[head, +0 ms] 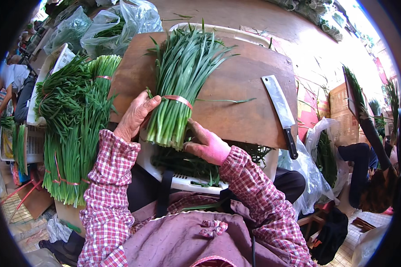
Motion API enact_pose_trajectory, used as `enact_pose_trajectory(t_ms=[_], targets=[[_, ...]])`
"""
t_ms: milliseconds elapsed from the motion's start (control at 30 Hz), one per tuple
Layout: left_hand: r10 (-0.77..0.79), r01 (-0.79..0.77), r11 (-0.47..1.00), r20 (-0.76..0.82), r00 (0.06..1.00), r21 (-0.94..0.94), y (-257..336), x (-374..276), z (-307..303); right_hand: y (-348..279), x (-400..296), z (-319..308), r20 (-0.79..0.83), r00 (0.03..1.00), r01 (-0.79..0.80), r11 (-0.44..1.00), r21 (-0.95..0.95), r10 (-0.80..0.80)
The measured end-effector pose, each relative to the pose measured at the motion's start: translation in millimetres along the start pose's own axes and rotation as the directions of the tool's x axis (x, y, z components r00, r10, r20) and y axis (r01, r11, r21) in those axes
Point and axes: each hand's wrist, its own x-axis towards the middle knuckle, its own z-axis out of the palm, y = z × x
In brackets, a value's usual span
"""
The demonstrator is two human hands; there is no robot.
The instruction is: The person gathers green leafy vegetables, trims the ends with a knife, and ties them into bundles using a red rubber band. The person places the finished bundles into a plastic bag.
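Note:
A bunch of garlic chives (177,86) lies over the near edge of a wooden board (234,116), leaves pointing away from me. A pinkish tie (177,99) is wrapped around its stems. My left hand (137,113) holds the bunch from the left, thumb beside the tie and fingers partly hidden behind the stems. On the right, my right hand (205,143), in a pink glove with soiled fingers, grips the lower stems near their cut ends. A loose leaf (227,100) rests on the board beside the bunch. Farther right lies a cleaver (279,103) with a black handle.
Several tied chive bunches (70,133) are piled at my left. Beneath the board, a white plastic crate (183,183) holds loose leaves. Plastic bags (120,26) stand at the back left, and another bag (310,177) at the right. Other people (16,83) are at both sides.

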Motion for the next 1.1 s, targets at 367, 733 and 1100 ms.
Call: enact_pose_trajectory(t_ms=[367, 733, 1100], targets=[[0.426, -0.131, 0.552, -0.143, 0.893, 0.824, -49, -7, 39, 5, -3, 18, 0.005, 0.994, 0.104, 0.965, -0.24, -0.106], [0.303, 0.053, 0.506, -0.235, 0.924, 0.861, -32, -19, 64, 5, 52, -7, -0.411, 0.875, 0.055, 0.895, -0.443, -0.257], [0.331, 0.024, 0.502, -0.217, 0.918, 0.864, -44, -12, 60, 4, 80, 3, -0.459, 0.885, -0.176, 0.862, -0.476, -0.073]])
